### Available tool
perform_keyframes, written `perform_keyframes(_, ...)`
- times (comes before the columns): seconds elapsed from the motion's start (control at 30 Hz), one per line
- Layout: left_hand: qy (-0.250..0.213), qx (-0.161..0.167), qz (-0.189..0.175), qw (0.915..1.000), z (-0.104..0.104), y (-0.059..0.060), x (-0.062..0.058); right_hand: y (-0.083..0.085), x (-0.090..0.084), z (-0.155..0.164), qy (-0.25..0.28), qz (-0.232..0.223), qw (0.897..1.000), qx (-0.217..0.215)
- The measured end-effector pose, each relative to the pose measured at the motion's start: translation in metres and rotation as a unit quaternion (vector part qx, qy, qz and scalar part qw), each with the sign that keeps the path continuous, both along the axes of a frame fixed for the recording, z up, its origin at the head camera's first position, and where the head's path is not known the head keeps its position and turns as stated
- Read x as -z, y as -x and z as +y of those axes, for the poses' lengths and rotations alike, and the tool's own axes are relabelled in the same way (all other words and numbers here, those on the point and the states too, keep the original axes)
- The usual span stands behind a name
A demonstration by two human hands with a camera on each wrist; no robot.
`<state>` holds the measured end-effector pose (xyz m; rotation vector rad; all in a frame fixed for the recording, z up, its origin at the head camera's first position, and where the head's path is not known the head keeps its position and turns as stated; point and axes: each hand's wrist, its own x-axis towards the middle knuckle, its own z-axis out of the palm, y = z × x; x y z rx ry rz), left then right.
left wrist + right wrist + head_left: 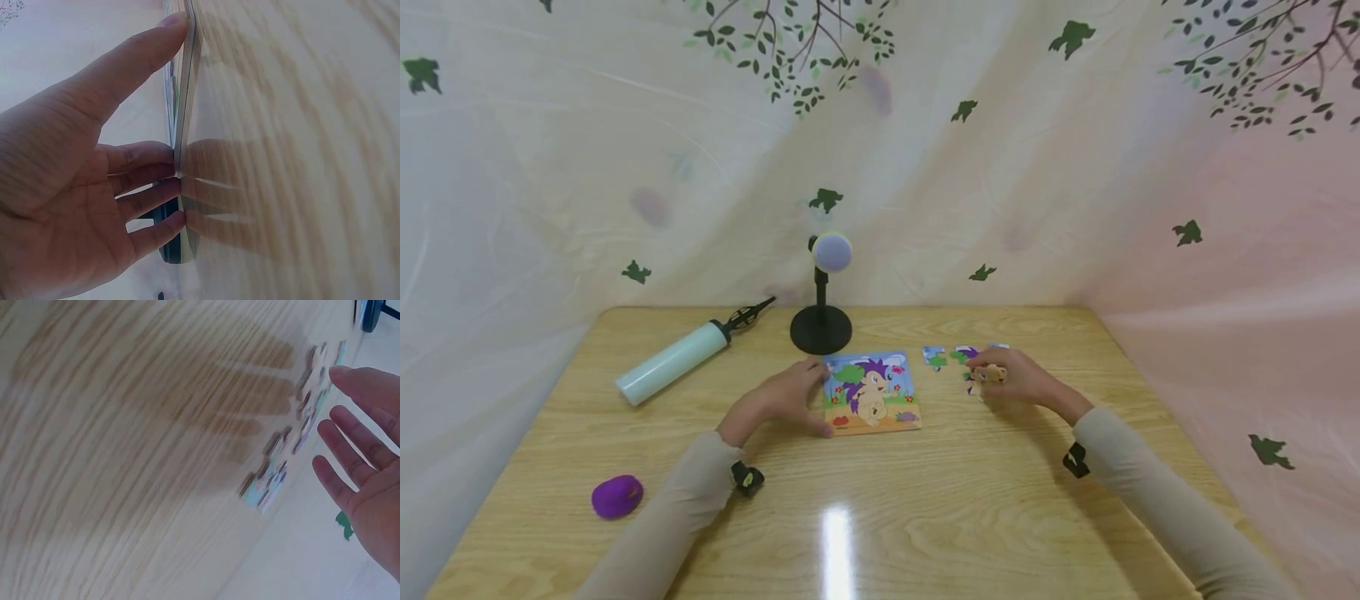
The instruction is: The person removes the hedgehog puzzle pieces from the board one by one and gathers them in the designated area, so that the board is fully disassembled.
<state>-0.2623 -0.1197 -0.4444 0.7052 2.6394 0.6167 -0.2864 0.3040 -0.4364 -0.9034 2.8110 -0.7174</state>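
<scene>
Left hand (782, 398) steadies puzzle board (872, 392) at table (925, 517) centre, fingers straight against left edge, gripping nothing. Right hand (1018, 379) hovers open over loose pieces (958, 357) right of board. Step judged: selecting piece; next needs pinch.

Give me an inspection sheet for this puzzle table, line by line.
Surface: wooden table, glossy, with a light glare near the front.
Job's things: puzzle board lying flat; loose puzzle pieces to its right.
Clutter: hand pump at the back left; purple lump at the front left; stand with a round head behind the board.
Grips: left hand touches the board's left edge with straight fingers; right hand hovers open over the loose pieces, holding nothing.
Cables: nothing seen.
Surroundings: pale curtain printed with leaves and branches on three sides.
</scene>
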Motion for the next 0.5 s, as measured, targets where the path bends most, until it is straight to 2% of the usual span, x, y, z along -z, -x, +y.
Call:
perform_keyframes(0.2,0.000,-0.001,0.000,1.0000,-0.001,-0.001,0.000,-0.002,0.001,-0.020,0.024,0.010,1.000,-0.012)
perform_keyframes(0.3,0.002,-0.001,-0.001,1.0000,-0.001,-0.001,0.000,-0.001,0.003,-0.036,0.041,0.025,0.998,-0.034)
perform_keyframes(0.5,0.003,0.001,-0.001,1.0000,0.000,0.000,0.000,-0.004,0.002,-0.075,0.057,0.004,0.997,-0.056)
